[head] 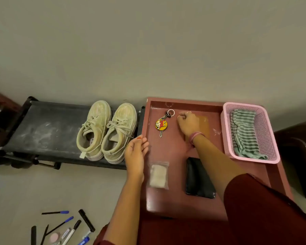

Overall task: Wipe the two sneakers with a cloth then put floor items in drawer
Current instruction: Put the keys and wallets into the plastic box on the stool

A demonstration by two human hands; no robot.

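Observation:
Two pale beige sneakers (94,128) (119,131) stand side by side on a black shoe rack (46,128), toes to the wall. A green striped cloth (244,135) lies in a pink basket (225,138) at the right of the open red-brown drawer (175,152). Several pens and markers (65,225) and a small pink round case (54,237) lie on the floor at the lower left. My right hand (187,122) rests at the back of the drawer with curled fingers, nothing visible in them. My left hand (136,152) hovers relaxed at the drawer's left edge.
Inside the drawer lie a yellow cartoon keychain (161,124), a small clear plastic bag (158,174), a black wallet (199,179) and a flat brown piece (204,124) under my right hand. Dark furniture (297,156) stands right of the drawer. A plain wall runs behind.

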